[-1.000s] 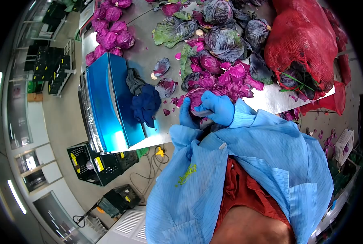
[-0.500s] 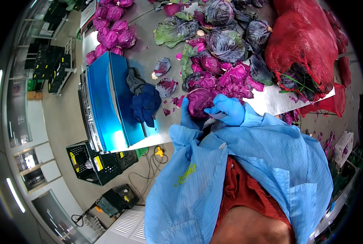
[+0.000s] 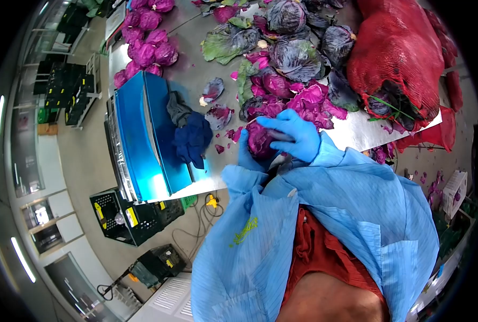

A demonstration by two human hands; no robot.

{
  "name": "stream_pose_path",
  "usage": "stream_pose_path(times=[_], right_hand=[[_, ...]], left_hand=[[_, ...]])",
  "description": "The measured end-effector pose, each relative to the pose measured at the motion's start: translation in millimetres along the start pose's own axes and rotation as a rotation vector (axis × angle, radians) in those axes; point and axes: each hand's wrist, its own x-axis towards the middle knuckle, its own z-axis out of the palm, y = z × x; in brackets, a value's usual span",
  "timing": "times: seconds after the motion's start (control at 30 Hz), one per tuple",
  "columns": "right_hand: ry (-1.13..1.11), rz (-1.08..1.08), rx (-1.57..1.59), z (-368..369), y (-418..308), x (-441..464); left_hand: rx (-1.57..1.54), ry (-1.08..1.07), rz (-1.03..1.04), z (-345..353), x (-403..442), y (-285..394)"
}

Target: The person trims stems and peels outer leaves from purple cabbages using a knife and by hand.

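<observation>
A purple-red cabbage head (image 3: 259, 140) is held low over the near edge of the metal table. My left hand (image 3: 248, 154), in a blue glove, cups it from the left and below. Over its right side reaches my right hand (image 3: 298, 135), also blue-gloved, with fingers bent onto the top of the head and the thumb lower down. Between those fingers and thumb shows a thin grey blade-like strip (image 3: 279, 134), partly hidden. Just beyond the hands lies a pile of loose purple leaves (image 3: 311, 102).
Untrimmed cabbages (image 3: 295, 58) stand behind the leaves. A red net sack (image 3: 397, 51) of cabbages lies at right. Peeled heads (image 3: 145, 52) are grouped at far left, beyond a blue bin (image 3: 137, 134) and dark blue cloth (image 3: 192, 139). Black crates (image 3: 123, 217) and a cable are on the floor.
My right hand has shifted up and left, its fingers stretching from a curled fist onto the top of the cabbage. My left hand stays around the head, which has turned slightly.
</observation>
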Motion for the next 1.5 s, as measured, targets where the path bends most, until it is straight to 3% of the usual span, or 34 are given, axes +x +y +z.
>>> stream_pose_path(times=[0.1, 0.13, 0.23, 0.3, 0.47, 0.57, 0.67, 0.8, 0.9, 0.97, 1.0, 1.1, 1.13, 1.17, 1.23, 1.33, 1.43, 1.5], right_hand=[[-0.303, -0.010, -0.345, 5, -19, 11], [-0.338, -0.088, -0.385, 13, -10, 12], [-0.248, -0.287, -0.342, 15, 10, 7], [-0.145, -0.372, -0.335, 26, 27, 1], [-0.218, -0.395, -0.147, 16, 30, -1], [-0.276, -0.343, -0.164, 6, 27, -5], [-0.285, -0.330, -0.113, -2, 16, -3], [-0.056, -0.350, 0.132, -10, 6, 6], [-0.127, -0.125, 0.307, -10, 1, -1], [-0.091, 0.161, 0.493, -19, -2, 2], [0.055, 0.214, 0.844, -7, -8, 0], [-0.010, 0.364, 0.836, -19, -19, -1], [0.078, 0.219, 0.703, -24, -8, 2], [0.130, 0.222, 0.812, -26, 1, 0], [0.073, 0.259, 0.745, -35, -9, -2], [0.200, 0.471, 0.608, -39, -1, 2], [0.421, 0.488, 0.530, -35, 28, 6], [0.337, 0.478, 0.510, -31, 34, 5]], left_hand=[[-0.055, 0.019, 0.006, -53, 32, -4], [-0.111, -0.081, -0.064, -58, 33, -2], [-0.284, -0.379, -0.269, -46, 22, 6], [-0.293, -0.402, -0.357, -20, 12, 3], [-0.099, -0.091, -0.270, -15, 5, 4], [-0.075, -0.089, -0.221, -10, 6, 1], [-0.227, -0.273, -0.322, -16, 10, 1], [0.027, 0.140, -0.180, 23, -8, -1], [-0.054, 0.029, -0.281, 32, -11, 2], [0.002, 0.092, -0.213, 29, -8, -1], [0.028, 0.122, -0.177, 28, -7, -2], [0.126, 0.065, -0.156, 28, -7, 0], [0.105, 0.032, -0.150, 22, -2, 2], [0.081, 0.001, -0.143, 10, 3, 4], [0.033, -0.018, -0.119, 5, 6, 6], [0.009, -0.010, -0.051, 1, 9, 7], [0.101, -0.056, -0.014, -5, 8, 12], [0.161, -0.057, 0.066, -8, 3, 12]])
